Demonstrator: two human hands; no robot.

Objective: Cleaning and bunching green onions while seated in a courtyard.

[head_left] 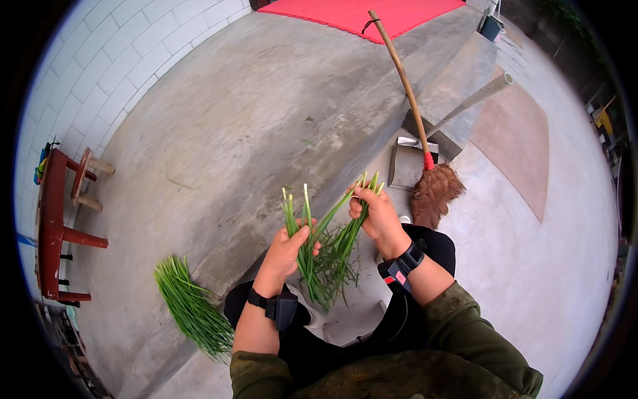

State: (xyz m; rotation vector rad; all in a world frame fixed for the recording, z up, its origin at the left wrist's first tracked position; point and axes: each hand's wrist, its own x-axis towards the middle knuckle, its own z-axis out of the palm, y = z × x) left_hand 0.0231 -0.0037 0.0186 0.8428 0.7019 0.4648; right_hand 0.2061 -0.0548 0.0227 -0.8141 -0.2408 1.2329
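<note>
My left hand [293, 245] is closed round a few long green stalks with pale cut ends, which look like garlic chives [306, 256]. In my right hand [377, 213] is a second bunch of the same greens [343, 246], its pale ends pinched between thumb and fingers. Both bunches hang down between my knees, and their leaves come together below. A heap of loose trimmings [345, 266] shows behind the hanging leaves, partly hidden by them. To the left, a large pile of chives [189, 306] lies on the concrete beside my left knee.
A broom [435, 193] with a wooden handle leans over a metal dustpan [402, 165] beyond my right hand. A concrete step edge [372, 149] crosses the floor. Red wooden furniture [53, 226] and a small stool [85, 179] stand at left. A red mat [359, 14] lies far off.
</note>
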